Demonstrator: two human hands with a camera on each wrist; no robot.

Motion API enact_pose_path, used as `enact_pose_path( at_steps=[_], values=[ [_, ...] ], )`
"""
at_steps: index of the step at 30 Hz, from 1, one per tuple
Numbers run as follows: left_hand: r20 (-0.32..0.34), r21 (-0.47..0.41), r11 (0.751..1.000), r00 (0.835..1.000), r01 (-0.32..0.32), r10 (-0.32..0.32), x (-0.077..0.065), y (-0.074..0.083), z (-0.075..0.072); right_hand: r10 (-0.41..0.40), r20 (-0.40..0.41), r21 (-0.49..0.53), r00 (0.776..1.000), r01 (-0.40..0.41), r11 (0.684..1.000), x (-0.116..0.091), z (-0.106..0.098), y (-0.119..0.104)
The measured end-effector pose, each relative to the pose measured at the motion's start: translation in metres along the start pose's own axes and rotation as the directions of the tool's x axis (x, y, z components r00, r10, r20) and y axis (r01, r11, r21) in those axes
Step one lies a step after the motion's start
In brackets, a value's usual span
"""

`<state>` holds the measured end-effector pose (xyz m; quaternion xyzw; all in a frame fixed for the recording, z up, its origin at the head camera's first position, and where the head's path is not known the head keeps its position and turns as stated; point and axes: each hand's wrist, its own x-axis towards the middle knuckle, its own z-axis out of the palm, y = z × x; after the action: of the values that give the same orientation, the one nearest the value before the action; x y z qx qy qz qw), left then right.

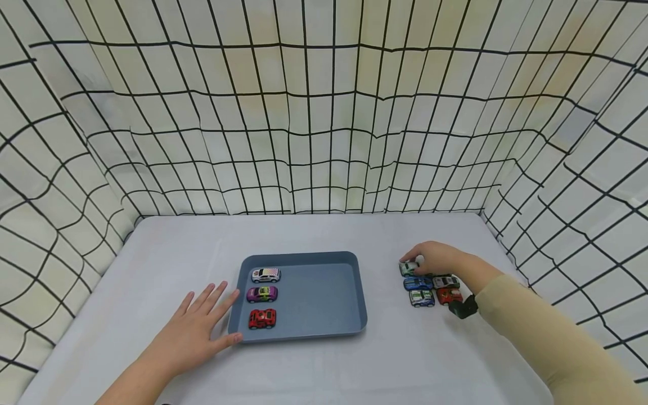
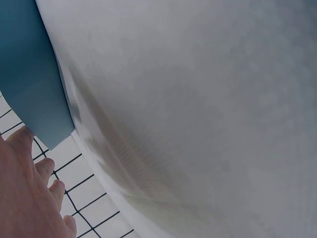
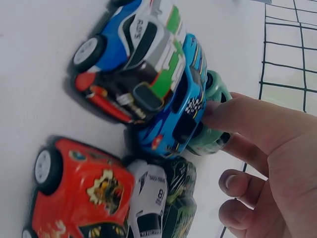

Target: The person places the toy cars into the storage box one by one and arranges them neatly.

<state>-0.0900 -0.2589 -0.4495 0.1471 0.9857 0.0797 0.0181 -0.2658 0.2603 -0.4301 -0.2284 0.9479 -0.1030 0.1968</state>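
My right hand [image 1: 439, 259] pinches a pale green toy car [image 1: 406, 269] between thumb and fingers, at the back of a cluster of toy cars. Right against it in the right wrist view is a blue toy car [image 3: 184, 111], with a white, green and blue one [image 3: 148, 64] in front. A red toy car [image 3: 81, 193] and a white one [image 3: 150, 193] sit beside them. With fingers spread, my left hand [image 1: 194, 326] lies at the left edge of the blue-grey tray [image 1: 319, 298], fingertips and thumb right at its rim.
Inside the tray, along its left side, stand a white toy car [image 1: 265, 275], a purple and yellow one [image 1: 262, 294] and a red one [image 1: 262, 319]. White cloth covers the table [image 1: 324, 371]. Black-lined grid curtains [image 1: 324, 135] close off the back and sides.
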Motion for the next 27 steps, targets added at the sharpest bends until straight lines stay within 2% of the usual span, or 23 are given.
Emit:
enact_pose_path(
  at_steps=[13,27],
  values=[
    [0.003,-0.008,1.0,1.0,0.004,-0.004,-0.001,0.0,-0.001,-0.029,-0.056,0.124,0.998,0.035,0.992,-0.001,-0.01,-0.002],
    [-0.01,-0.012,1.0,1.0,-0.003,0.003,0.0,-0.002,0.002,-0.033,-0.041,0.246,0.999,0.042,0.968,-0.004,-0.019,-0.013]
  ],
)
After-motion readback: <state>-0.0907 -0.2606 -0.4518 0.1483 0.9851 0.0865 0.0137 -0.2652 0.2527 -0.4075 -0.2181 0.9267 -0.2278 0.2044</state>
